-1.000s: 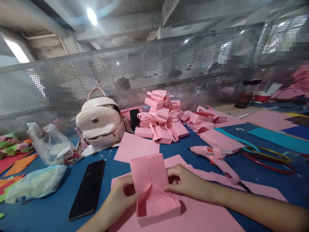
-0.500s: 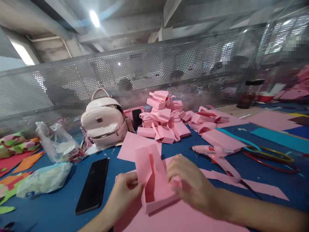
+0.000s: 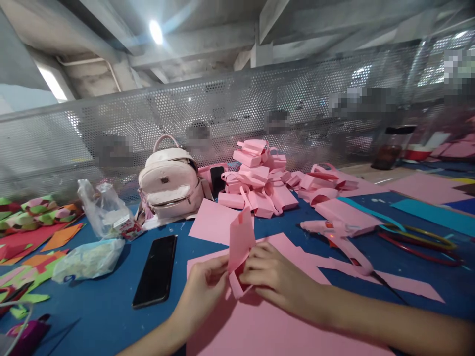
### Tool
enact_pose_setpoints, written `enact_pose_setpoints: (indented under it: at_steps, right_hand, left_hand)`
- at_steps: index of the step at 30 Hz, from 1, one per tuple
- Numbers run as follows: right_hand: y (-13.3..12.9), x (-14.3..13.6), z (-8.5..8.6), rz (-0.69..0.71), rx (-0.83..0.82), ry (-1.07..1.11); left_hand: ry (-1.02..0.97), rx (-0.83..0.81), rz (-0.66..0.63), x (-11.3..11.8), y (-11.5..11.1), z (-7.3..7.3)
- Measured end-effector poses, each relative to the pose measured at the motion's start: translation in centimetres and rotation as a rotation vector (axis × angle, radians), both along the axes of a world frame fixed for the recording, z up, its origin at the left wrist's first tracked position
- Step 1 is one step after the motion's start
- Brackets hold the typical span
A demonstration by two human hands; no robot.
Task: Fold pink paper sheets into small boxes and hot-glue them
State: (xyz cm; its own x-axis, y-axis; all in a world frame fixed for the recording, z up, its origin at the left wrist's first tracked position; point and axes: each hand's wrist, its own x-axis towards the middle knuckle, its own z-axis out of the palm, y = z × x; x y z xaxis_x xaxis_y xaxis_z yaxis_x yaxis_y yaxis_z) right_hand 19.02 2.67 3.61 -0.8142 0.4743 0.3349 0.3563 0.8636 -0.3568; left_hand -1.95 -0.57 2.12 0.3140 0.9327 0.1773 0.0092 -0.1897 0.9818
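Between my hands is a small folded pink paper box (image 3: 240,242), tilted, with one tall panel standing up. My left hand (image 3: 208,284) pinches its left side between thumb and fingers. My right hand (image 3: 272,274) is closed around the right side, its fingers reaching over the edge and hiding part of the inside. Beneath both hands lies a large pink paper sheet (image 3: 289,326). A pink glue gun (image 3: 339,240) with a small glowing light rests to the right of my right hand, over a pink paper strip (image 3: 408,287).
A heap of pink paper bags (image 3: 260,183) stands at the back, beside a pale backpack (image 3: 172,183). Left of my hands lie a black phone (image 3: 155,269) and a plastic bag (image 3: 89,259). Yellow and red rings (image 3: 426,242) lie at right. A perforated metal screen (image 3: 222,109) runs behind.
The paper box has turned and narrowed as my right hand moved left and closed on it. The view has shifted slightly left, so more of the table's left side shows.
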Motion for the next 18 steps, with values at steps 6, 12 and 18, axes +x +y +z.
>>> enact_pose_setpoints:
  at_steps: [6,12,18]
  right_hand:
    - [0.2,0.3,1.0,-0.033,-0.031,-0.063]
    - [0.5,0.6,0.6,-0.092,-0.03,0.073]
    - [0.5,0.6,-0.1,-0.149,-0.033,0.19]
  left_hand:
    - [-0.02,-0.002,0.009,0.0,-0.4,-0.6]
    - [0.007,-0.026,0.015,0.0,-0.8,-0.7]
    - [-0.03,-0.099,0.063,0.4,-0.7,-1.2]
